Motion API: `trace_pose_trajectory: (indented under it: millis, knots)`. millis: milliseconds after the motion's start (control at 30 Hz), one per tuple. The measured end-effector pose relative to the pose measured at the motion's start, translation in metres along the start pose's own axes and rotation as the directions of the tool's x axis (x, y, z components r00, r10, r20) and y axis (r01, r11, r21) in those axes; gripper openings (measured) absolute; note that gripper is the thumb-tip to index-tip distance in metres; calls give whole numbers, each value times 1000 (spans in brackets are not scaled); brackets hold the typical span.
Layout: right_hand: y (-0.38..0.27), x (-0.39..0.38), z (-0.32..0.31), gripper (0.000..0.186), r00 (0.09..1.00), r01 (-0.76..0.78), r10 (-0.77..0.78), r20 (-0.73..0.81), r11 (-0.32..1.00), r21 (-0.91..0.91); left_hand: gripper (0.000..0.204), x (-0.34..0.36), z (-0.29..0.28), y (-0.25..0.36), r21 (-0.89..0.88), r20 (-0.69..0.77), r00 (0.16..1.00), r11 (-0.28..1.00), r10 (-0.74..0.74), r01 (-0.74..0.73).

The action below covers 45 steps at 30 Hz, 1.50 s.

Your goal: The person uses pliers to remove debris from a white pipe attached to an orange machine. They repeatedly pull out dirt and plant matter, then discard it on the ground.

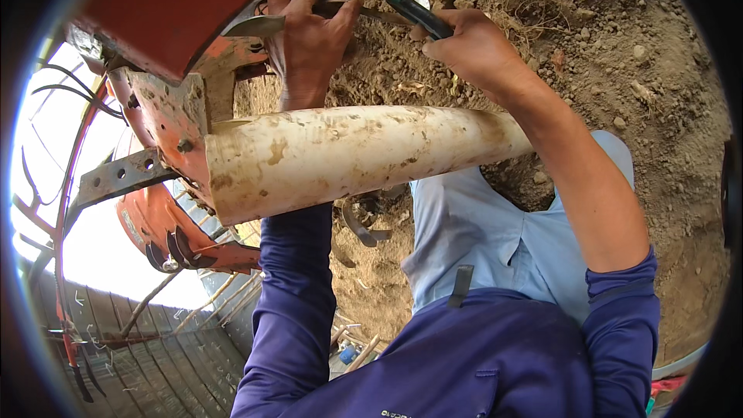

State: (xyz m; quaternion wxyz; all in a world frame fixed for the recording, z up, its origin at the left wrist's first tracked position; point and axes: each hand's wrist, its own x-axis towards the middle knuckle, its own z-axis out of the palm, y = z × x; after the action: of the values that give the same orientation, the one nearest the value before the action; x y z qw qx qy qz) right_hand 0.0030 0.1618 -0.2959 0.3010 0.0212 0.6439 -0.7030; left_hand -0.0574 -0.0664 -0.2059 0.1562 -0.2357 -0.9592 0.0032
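Note:
My right hand (480,54) is closed on a dark-handled tool (410,8) with a green section, its narrow metal end reaching up-left over the soil. My left hand (309,42) is at the top, beside a curved metal blade (251,25) under a red machine housing (159,4). Its fingers are bent around the metal there, partly hidden, and what they grip is unclear. A dirt-streaked white cylinder (360,151) lies crosswise below both hands, over my left forearm, with its left end against a rusty orange bracket (178,143).
Dry, lumpy soil (627,54) surrounds my knees. A holed metal bar (124,174), lower orange machine part (147,224) and cables (77,85) are at left. Plank wall (131,348) stands lower left, near poles and a small blue object (347,354).

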Motion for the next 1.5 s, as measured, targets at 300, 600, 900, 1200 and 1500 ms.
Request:
trace_pose_trajectory:
  millis: [300,600,900,1200,1500]
  knots:
    - [-6,3,-14,33,997,-39,43,68,998,-53,44,0,-8,20,-43,8,965,964,-261,261]
    - [-12,8,-26,38,994,102,-82,65,901,-422,38,0,-2,3,11,177,977,993,-120,120]
    - [-27,10,-29,38,997,74,-51,60,862,-501,32,-1,-6,9,34,82,977,980,-199,197]
    - [-53,7,-34,28,957,202,-288,46,541,-816,47,6,-11,21,-25,35,948,948,-316,317]
    - [-28,12,-18,15,958,-210,155,242,952,222,66,9,-11,23,8,-25,985,985,-173,173]
